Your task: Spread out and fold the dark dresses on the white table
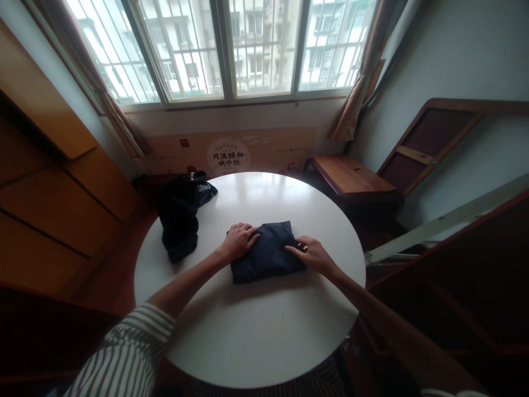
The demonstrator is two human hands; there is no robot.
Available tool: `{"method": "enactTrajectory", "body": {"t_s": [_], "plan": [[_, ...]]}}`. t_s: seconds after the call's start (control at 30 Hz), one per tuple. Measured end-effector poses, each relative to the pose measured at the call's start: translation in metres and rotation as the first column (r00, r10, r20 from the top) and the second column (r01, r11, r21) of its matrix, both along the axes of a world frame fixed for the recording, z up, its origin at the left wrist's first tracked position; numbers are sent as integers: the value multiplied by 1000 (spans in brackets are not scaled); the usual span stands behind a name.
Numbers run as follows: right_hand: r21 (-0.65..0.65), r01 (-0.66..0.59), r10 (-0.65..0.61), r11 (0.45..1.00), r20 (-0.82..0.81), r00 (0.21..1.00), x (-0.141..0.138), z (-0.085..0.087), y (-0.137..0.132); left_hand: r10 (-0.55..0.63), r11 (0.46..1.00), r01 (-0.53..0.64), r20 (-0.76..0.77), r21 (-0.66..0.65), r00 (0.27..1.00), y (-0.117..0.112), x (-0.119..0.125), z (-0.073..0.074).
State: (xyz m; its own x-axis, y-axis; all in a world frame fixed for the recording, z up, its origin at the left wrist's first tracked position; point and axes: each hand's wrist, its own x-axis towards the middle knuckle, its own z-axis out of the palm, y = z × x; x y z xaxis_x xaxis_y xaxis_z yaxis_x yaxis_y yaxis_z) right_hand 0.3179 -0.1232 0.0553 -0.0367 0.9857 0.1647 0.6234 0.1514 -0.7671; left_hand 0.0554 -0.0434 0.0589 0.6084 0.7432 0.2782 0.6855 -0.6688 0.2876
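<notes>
A folded dark navy garment (268,256) lies as a flat, roughly rectangular bundle in the middle of the white round table (256,336). My left hand (241,241) rests on its upper left part with the fingers laid out over the cloth. At the bundle's right edge is my right hand (312,253), its thumb on top of the fabric and its fingers curled at the side. What kind of garment it is cannot be made out from the fold.
Another black garment (177,215) lies crumpled on the table's left edge, partly hanging over it. Behind the table a long printed cardboard panel (264,149) leans below the window. A wooden bench (351,173) stands at the back right, and wooden cabinets (61,198) line the left.
</notes>
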Motion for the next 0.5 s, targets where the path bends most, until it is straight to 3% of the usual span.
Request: {"method": "enactTrajectory", "body": {"t_s": [0.07,0.17,0.27,0.33,0.43,0.5], "plan": [[11,-17,16,1000,47,999,-4,2,2,15,1000,-14,27,-19,1000,0,2,-5],[-110,-88,81,990,-67,994,-5,3,8,63,998,-63,93,0,994,-3,3,-11],[-264,-83,28,961,-204,978,0,3,16,202,978,-206,181,5,962,-7,-9,-18],[-301,-33,-17,953,-163,986,7,5,23,318,947,-320,236,-30,918,-10,-25,-22],[-219,24,-32,975,-33,999,17,11,37,471,878,-416,269,-237,840,-12,-55,-20],[-205,43,-50,978,-30,998,21,18,50,570,763,-393,247,-514,783,-12,-69,-13]]}}
